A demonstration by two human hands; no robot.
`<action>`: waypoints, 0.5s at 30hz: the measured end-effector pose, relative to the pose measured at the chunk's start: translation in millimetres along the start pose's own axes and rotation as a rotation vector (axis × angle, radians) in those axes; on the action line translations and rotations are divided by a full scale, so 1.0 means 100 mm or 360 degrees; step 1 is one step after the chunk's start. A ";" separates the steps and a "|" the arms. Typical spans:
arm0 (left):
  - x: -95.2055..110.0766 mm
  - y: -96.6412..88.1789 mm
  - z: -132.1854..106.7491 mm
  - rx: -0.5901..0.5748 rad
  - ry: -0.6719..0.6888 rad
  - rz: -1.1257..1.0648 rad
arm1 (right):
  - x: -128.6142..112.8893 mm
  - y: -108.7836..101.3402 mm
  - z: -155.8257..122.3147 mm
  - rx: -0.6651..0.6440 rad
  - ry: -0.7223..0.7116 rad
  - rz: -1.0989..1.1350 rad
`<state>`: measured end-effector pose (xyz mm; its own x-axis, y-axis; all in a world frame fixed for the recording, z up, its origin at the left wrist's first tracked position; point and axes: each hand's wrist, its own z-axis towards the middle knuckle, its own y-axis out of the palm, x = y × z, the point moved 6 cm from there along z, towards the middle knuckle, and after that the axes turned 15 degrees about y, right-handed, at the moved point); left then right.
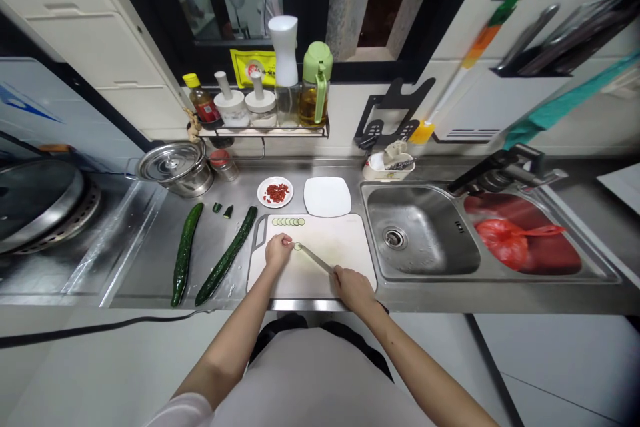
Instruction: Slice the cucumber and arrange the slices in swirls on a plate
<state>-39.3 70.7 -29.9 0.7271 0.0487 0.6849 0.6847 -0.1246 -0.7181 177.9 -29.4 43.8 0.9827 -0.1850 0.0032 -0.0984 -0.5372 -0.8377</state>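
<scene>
A: Where's the thing in hand?
B: One pale round slice (298,246), cucumber by its green rim, over the middle-left of the cutting board (345,240). It sits at the tip of the knife (317,259); whether stuck to the blade or just beside it, can't tell.
A: Hands?
B: Right hand (354,287), at the board's near right, closed firmly round the knife handle. Left hand (279,250), over the board's left half, fingers bent and drawn partly together, tips right by the slice. Can't tell if they pinch it.
A: How would it handle?
B: Light and thin, I'd judge; a little bendy, apt to snap if squeezed across. Cut face likely wet, so slippery, and prone to cling to steel. Best taken by the rim, thumb and finger, clear of the edge.
A: Others like it?
B: A row of slices (289,221) along the board's far left, overlapping or close-set. Should lift the same way, one rim each.
A: And the uncut ones?
B: Two whole cucumbers (185,255), left of the board. Stiff, heavier, skin shiny. They could roll or slide; I'd grip round the middle. Two small end pieces (228,211) lie beyond the board's far left corner.
</scene>
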 end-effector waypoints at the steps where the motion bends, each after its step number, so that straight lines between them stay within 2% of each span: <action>1: 0.00 0.00 0.00 -0.0002 -0.0003 -0.0003 | 0.00 0.00 0.00 0.0002 -0.0004 -0.0004; 15: 0.02 -0.01 0.02 -0.0028 -0.0038 -0.0030 | 0.00 -0.02 0.05 -0.0055 -0.0066 -0.0059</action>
<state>-38.6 72.5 -28.0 0.7151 0.0747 0.6951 0.6976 -0.1406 -0.7026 178.7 -24.6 42.7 0.9914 -0.1308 0.0108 -0.0665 -0.5715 -0.8179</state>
